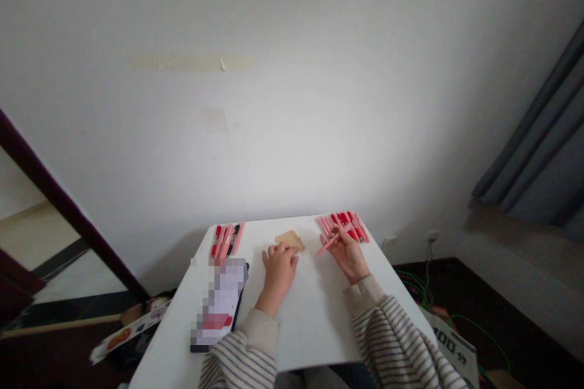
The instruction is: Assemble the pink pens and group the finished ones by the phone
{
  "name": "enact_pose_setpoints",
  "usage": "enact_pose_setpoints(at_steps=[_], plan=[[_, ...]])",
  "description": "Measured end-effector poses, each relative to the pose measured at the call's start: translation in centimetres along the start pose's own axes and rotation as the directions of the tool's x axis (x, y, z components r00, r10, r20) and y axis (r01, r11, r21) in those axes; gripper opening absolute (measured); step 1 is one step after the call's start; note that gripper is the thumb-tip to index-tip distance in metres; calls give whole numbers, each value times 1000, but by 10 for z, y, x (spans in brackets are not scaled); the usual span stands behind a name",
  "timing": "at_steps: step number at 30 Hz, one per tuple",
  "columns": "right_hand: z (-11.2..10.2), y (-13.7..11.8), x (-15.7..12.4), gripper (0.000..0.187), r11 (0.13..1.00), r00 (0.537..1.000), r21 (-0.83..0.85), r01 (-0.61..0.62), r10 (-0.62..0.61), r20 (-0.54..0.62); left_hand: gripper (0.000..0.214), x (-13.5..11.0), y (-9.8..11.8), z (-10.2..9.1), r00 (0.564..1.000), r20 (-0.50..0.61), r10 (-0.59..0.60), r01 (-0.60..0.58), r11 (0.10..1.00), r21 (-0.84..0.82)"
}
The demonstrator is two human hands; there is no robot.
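A pink pen (pixel 329 244) slants between the fingers of my right hand (pixel 347 253), which is closed on it above the right part of the white table. My left hand (pixel 280 268) rests palm down near the middle, its fingers bent and its thumb side at the near edge of a small brown piece of paper or card (pixel 290 238). Those fingertips appear to grip the edge; part of the brown piece is hidden under them. Just beyond my right hand lies a row of pink and red pens (pixel 360 227), partly covered by that hand.
Pink, red and black pens (pixel 223 240) lie side by side at the table's back left. A dark-edged phone or tablet (pixel 223 301), its screen blurred, sits left of my left arm. The white table (pixel 314 322) stands against a wall (pixel 292 103). Green cables (pixel 417 285) run along the floor at right.
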State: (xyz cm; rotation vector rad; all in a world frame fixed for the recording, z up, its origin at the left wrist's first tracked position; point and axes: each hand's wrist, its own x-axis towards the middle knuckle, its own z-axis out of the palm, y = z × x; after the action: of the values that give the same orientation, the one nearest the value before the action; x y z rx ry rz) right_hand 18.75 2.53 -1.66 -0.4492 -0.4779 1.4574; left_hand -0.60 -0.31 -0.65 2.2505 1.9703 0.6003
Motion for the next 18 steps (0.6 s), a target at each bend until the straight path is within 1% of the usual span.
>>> enact_pose_setpoints(at_steps=[3, 5, 8, 10, 14, 16, 18], plan=[[0, 3, 0, 29, 992, 998, -118, 55, -58, -23, 30, 2, -2, 2, 1000, -6, 2, -2, 1000, -6], [1, 5, 1, 34, 961, 993, -252, 112, -120, -18, 27, 2, -4, 3, 1000, -15, 9, -9, 1000, -7], [0, 6, 2, 35, 836, 971, -502, 220, -238, 29, 23, 2, -5, 4, 999, -37, 16, -17, 1000, -17], [1, 6, 2, 34, 744, 956, -611, 271, -282, 81, 22, 2, -4, 5, 999, -42, 15, -16, 1000, -26], [4, 4, -2, 32, 555, 926, -757, 344, -333, 177, 21, 1, -3, 4, 999, -38, 6, -8, 999, -43], [5, 3, -5, 29, 485, 920, -794, 365, -320, 227, 20, 1, -2, 3, 999, -52, 12, -15, 999, -47], [7, 3, -7, 29, 427, 910, -810, 401, -286, 300, 20, 1, -1, 2, 997, -68, 20, -23, 999, -45]])
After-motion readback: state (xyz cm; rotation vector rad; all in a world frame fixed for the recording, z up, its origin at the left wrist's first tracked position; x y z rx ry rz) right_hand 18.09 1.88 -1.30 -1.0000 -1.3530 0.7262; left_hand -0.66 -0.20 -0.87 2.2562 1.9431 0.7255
